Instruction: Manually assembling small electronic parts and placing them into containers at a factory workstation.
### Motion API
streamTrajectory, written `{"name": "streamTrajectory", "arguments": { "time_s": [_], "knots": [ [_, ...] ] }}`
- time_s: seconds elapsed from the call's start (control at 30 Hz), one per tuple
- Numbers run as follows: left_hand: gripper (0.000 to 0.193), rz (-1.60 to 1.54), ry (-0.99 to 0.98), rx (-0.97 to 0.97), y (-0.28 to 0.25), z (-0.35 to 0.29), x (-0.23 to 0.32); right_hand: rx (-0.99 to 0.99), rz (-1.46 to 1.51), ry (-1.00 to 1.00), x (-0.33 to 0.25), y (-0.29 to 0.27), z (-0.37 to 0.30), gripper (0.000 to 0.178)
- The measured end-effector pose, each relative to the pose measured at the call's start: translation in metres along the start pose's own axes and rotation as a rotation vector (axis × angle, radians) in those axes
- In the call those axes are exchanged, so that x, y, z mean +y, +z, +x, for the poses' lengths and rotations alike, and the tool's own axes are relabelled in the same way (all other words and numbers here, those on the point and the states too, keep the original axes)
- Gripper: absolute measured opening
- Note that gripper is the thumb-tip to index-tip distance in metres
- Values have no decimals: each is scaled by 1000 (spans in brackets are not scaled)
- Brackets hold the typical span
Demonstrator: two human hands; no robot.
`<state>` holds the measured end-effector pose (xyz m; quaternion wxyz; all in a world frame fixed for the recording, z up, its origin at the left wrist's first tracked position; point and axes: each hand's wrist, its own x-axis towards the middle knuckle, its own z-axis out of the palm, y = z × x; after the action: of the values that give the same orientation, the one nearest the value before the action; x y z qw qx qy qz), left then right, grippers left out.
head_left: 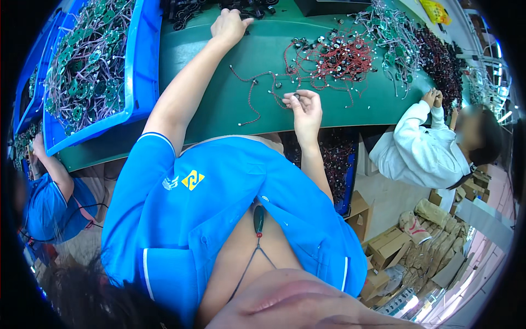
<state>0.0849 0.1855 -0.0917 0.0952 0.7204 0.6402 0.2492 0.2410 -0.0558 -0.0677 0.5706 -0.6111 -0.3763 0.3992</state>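
Note:
My left hand [230,27] reaches to the far side of the green table, beside a pile of black plastic parts [189,12]. Its thumb sticks out apart from the bent fingers, and nothing shows in it. Nearer to me, my right hand [305,107] is closed in a pinch on a small round black part [296,96] with thin red twisted wires. More of these wires [249,104] lie loose on the table just left of that hand. Behind it spreads a tangled heap of red-wired round parts [345,57].
Blue bins [131,66] of green circuit boards with pale wires stand at the left. Another heap of wired boards [397,41] and dark wired parts [438,57] lie to the right. Co-workers sit at both sides: a grey hoodie [422,145], a blue shirt [49,211]. Cardboard boxes [389,247] stand behind.

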Motion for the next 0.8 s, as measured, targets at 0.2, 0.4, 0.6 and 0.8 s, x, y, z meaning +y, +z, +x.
{"name": "streamTrajectory", "arguments": {
  "time_s": [0.2, 0.4, 0.6, 0.8],
  "knots": [
    [28, -338, 80, -107, 8, 6, -18, -85, 204, 161, -18, -11, 9, 15],
    [27, -661, 45, -77, -65, -48, 4, -182, 129, 36, -23, 12, 18, 20],
    [24, -779, 148, -297, -86, -116, -8, -240, 121, -55, -40, 48, 16, 20],
    [22, -938, -35, -405, -97, -149, -1, -244, -200, -322, -38, 66, 12, 13]
  ]
}}
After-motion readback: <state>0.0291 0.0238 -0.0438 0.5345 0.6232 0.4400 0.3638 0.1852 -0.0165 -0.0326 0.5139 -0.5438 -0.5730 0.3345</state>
